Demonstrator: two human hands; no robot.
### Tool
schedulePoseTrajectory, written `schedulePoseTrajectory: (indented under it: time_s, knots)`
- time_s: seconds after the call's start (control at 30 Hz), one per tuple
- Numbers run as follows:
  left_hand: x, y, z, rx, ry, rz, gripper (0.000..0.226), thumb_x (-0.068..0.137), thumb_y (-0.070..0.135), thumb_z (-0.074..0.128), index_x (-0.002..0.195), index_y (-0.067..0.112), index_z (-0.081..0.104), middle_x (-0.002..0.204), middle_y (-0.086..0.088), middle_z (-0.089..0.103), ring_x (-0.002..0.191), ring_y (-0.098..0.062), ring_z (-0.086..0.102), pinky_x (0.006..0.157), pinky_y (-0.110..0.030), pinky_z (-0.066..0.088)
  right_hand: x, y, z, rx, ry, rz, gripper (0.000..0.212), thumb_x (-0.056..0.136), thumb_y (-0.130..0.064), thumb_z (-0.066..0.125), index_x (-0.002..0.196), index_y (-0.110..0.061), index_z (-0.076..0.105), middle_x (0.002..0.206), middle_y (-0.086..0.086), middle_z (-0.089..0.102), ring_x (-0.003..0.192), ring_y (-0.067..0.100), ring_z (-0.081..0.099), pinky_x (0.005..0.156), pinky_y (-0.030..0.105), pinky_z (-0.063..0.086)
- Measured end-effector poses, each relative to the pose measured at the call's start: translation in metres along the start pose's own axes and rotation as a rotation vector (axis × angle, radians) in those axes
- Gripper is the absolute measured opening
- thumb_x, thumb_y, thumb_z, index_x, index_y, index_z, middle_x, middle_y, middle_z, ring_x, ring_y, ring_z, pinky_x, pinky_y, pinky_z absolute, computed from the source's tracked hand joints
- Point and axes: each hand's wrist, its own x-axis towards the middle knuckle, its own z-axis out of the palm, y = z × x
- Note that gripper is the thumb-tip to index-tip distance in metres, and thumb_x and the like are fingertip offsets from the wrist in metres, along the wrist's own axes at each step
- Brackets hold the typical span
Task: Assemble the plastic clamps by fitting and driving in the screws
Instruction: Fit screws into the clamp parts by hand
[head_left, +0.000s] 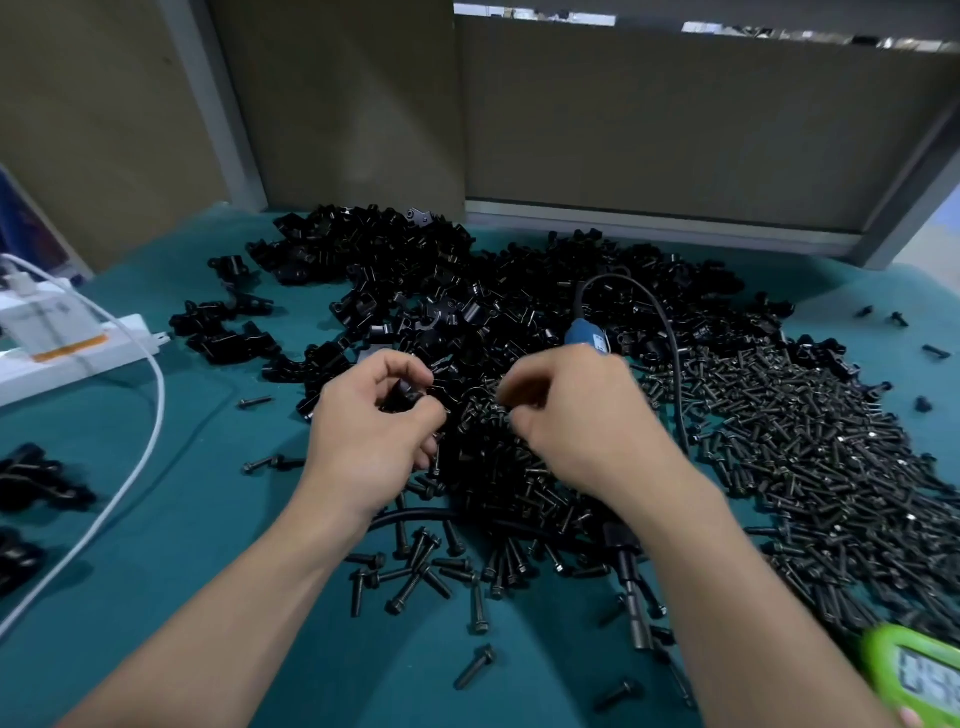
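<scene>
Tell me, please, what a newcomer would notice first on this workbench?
The huge spread of black screws covering the right side of the teal table, and the heap of black plastic clamps behind it, dominate. In the middle, the left hand grips a clamp piece while the right hand curls over the screws. A green timer sits at the lower right corner.

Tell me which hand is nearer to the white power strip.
Left. The left hand is to the right of the white power strip, with green cloth between; the right hand lies farther right, over the screws.
</scene>
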Motion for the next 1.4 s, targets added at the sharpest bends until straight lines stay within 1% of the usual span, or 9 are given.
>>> schedulePoseTrajectory:
  time_s: [0.13, 0.33, 0.63, 0.9, 1.0, 1.13, 1.23, 1.33, 1.4]
  knots:
    - [0.001, -0.003, -0.001, 0.087, 0.095, -0.043, 0.021, 0.064, 0.027, 0.064, 0.082, 0.035, 0.072, 0.063, 0.016, 0.066, 0.047, -0.014, 0.055, 0.047, -0.029, 0.045, -0.003, -0.001, 0.023, 0.000, -0.098, -0.010, 0.028, 0.097, -0.019, 0.065, 0.113, -0.040, 0.075, 0.102, -0.005, 0.072, 0.082, 0.015, 0.068, 0.075, 0.030, 0.060]
    - [0.002, -0.002, 0.000, 0.127, 0.134, -0.094, 0.022, 0.062, 0.028, 0.064, 0.080, 0.036, 0.074, 0.052, 0.012, 0.058, 0.048, -0.018, 0.046, 0.053, -0.035, 0.044, -0.006, -0.010, 0.041, 0.042, -0.055, -0.084, 0.014, 0.099, -0.032, 0.061, 0.109, -0.030, 0.070, 0.083, 0.000, 0.070, 0.069, 0.021, 0.066, 0.065, 0.038, 0.058]
    - [-0.003, 0.002, 0.001, 0.218, 0.044, -0.097, 0.023, 0.065, 0.033, 0.063, 0.083, 0.042, 0.073, 0.052, 0.008, 0.062, 0.043, -0.016, 0.049, 0.048, -0.032, 0.044, -0.001, -0.003, 0.044, 0.076, 0.079, 0.018, 0.018, 0.096, -0.021, 0.063, 0.082, -0.030, 0.071, 0.066, -0.009, 0.065, 0.050, 0.007, 0.057, 0.042, 0.020, 0.042]
    - [0.000, 0.001, -0.001, 0.120, 0.168, -0.106, 0.023, 0.065, 0.033, 0.063, 0.081, 0.043, 0.076, 0.066, 0.010, 0.070, 0.056, -0.018, 0.059, 0.059, -0.039, 0.054, -0.014, -0.021, 0.044, 0.086, -0.160, -0.141, 0.018, 0.085, -0.037, 0.076, 0.103, -0.036, 0.073, 0.091, -0.006, 0.071, 0.080, 0.019, 0.067, 0.071, 0.034, 0.059]
    - [-0.001, 0.002, -0.001, 0.086, 0.175, -0.109, 0.023, 0.065, 0.032, 0.063, 0.081, 0.040, 0.077, 0.062, 0.006, 0.065, 0.056, -0.023, 0.053, 0.061, -0.040, 0.051, -0.013, -0.022, 0.045, 0.088, -0.137, -0.097, 0.008, 0.091, -0.028, 0.072, 0.096, -0.033, 0.076, 0.086, -0.002, 0.071, 0.072, 0.018, 0.067, 0.062, 0.030, 0.058]
    - [-0.004, 0.005, 0.000, 0.094, 0.153, -0.103, 0.021, 0.065, 0.031, 0.064, 0.081, 0.040, 0.076, 0.055, 0.005, 0.062, 0.053, -0.023, 0.050, 0.059, -0.037, 0.047, -0.009, -0.014, 0.038, 0.103, -0.080, -0.042, 0.022, 0.093, -0.020, 0.068, 0.081, -0.037, 0.073, 0.077, -0.009, 0.071, 0.059, 0.007, 0.065, 0.045, 0.014, 0.046]
    - [-0.006, 0.008, -0.001, 0.141, 0.125, -0.087, 0.020, 0.068, 0.033, 0.064, 0.083, 0.042, 0.075, 0.054, 0.006, 0.063, 0.050, -0.021, 0.051, 0.055, -0.035, 0.047, -0.006, -0.009, 0.033, 0.197, -0.042, -0.024, 0.022, 0.093, -0.020, 0.070, 0.079, -0.037, 0.075, 0.069, -0.014, 0.070, 0.054, 0.004, 0.063, 0.044, 0.014, 0.045]
    - [-0.008, 0.010, -0.004, 0.297, -0.007, -0.049, 0.014, 0.078, 0.039, 0.065, 0.086, 0.045, 0.076, 0.057, 0.008, 0.067, 0.046, -0.013, 0.057, 0.048, -0.026, 0.047, -0.001, -0.003, 0.023, 0.354, 0.001, -0.007, 0.022, 0.092, -0.016, 0.073, 0.080, -0.034, 0.079, 0.069, -0.014, 0.073, 0.060, 0.003, 0.066, 0.054, 0.020, 0.052]
    - [-0.012, 0.014, -0.004, 0.197, -0.178, -0.057, 0.016, 0.090, 0.045, 0.064, 0.085, 0.040, 0.079, 0.063, 0.008, 0.070, 0.045, -0.015, 0.057, 0.043, -0.020, 0.041, 0.000, -0.001, 0.017, 0.467, 0.050, -0.010, 0.023, 0.092, -0.012, 0.073, 0.080, -0.031, 0.080, 0.075, -0.013, 0.076, 0.072, 0.009, 0.072, 0.070, 0.034, 0.062]
